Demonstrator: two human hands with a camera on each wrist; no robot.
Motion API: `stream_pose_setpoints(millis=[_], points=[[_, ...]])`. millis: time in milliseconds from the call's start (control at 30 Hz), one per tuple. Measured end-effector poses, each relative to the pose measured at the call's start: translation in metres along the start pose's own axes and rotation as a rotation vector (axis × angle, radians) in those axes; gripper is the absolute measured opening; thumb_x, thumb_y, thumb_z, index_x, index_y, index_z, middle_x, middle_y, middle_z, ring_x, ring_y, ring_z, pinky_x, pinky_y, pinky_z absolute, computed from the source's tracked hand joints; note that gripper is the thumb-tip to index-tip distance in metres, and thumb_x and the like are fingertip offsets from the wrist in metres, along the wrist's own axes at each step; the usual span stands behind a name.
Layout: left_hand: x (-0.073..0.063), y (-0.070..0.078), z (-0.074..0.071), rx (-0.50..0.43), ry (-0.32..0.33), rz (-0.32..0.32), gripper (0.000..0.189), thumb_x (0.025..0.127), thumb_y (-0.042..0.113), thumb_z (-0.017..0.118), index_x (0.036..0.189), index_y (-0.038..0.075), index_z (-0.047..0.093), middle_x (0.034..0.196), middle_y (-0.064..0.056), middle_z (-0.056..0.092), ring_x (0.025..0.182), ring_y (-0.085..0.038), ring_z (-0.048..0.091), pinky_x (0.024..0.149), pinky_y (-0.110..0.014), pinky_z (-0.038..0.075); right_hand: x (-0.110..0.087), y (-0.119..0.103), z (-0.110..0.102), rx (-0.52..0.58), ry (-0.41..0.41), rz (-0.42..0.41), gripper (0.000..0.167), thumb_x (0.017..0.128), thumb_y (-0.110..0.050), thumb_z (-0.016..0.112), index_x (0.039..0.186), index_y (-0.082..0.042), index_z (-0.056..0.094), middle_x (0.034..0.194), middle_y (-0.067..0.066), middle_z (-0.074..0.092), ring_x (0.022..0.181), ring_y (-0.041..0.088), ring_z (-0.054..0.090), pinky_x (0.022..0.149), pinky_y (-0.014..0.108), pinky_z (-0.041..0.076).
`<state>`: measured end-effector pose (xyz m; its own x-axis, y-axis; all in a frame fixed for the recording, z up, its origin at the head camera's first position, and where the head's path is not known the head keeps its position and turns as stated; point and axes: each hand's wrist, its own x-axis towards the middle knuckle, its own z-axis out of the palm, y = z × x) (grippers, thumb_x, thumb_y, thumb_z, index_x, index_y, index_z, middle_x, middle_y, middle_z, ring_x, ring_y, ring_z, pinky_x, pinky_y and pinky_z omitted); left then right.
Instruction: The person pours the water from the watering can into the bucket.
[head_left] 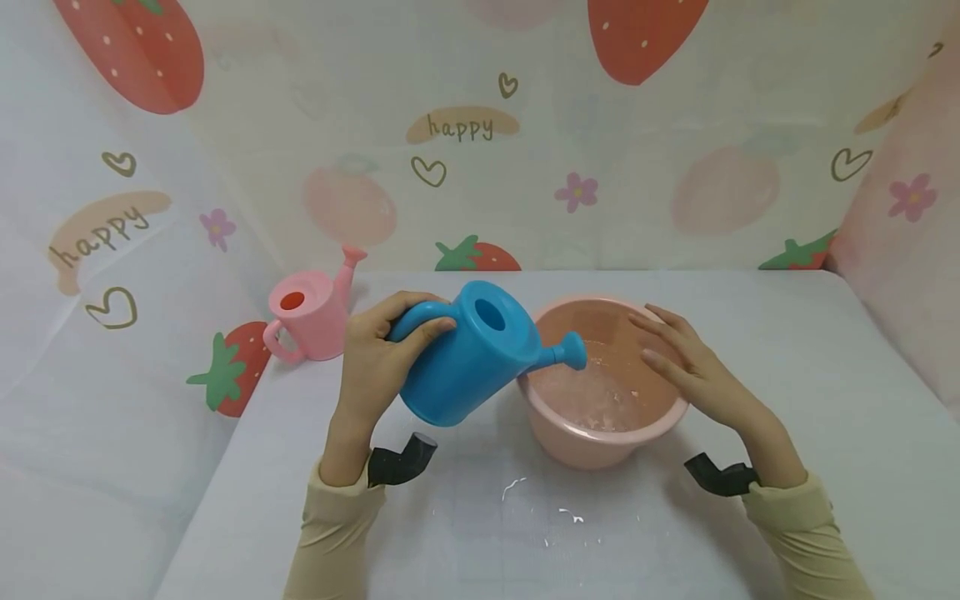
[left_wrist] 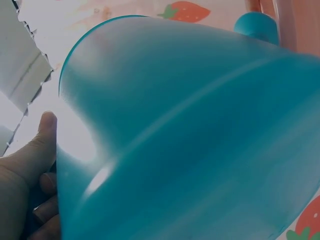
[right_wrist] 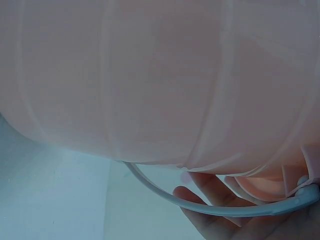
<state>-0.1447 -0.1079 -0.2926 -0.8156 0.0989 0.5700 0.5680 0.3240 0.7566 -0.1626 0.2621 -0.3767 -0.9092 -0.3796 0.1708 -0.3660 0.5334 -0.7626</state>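
Observation:
My left hand grips the handle of a blue watering can, thumb and fingers curled round it. The can is held in the air, tilted right, its sprinkler spout over a pink bucket with rippled water inside. Any stream from the spout is too faint to tell. In the left wrist view, the can's side fills most of the picture. My right hand is at the bucket's right rim, fingers extended over it. A pale bail handle passes across those fingers in the right wrist view.
A pink watering can stands at the table's back left. Wet spots glint on the white table in front of the bucket. Printed curtains enclose the back and both sides.

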Motion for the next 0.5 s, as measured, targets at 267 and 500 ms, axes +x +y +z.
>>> stream_pose_setpoints(millis=[267,500], points=[[0.0006,0.0011,-0.0004,0.008,-0.004,-0.003,0.025,0.081,0.018,0.072,0.102,0.005,0.068,0.094,-0.01,0.069,0.091,-0.019,0.065,0.085,-0.043,0.052,0.0004,0.0,-0.0002,0.0,0.002,0.002,0.05,0.095,-0.018,0.051,0.143,-0.024,0.036,0.152,0.003,0.017,0.138,0.034,0.017,0.098,0.069,0.024],[0.0007,0.003,-0.0004,0.018,-0.004,-0.003,0.025,0.08,0.018,0.072,0.101,0.005,0.068,0.093,-0.009,0.069,0.091,-0.019,0.065,0.085,-0.042,0.052,-0.0007,-0.002,-0.0017,-0.013,-0.004,0.004,0.05,0.096,-0.019,0.05,0.143,-0.024,0.035,0.152,0.006,0.016,0.137,0.037,0.018,0.096,0.071,0.025]])
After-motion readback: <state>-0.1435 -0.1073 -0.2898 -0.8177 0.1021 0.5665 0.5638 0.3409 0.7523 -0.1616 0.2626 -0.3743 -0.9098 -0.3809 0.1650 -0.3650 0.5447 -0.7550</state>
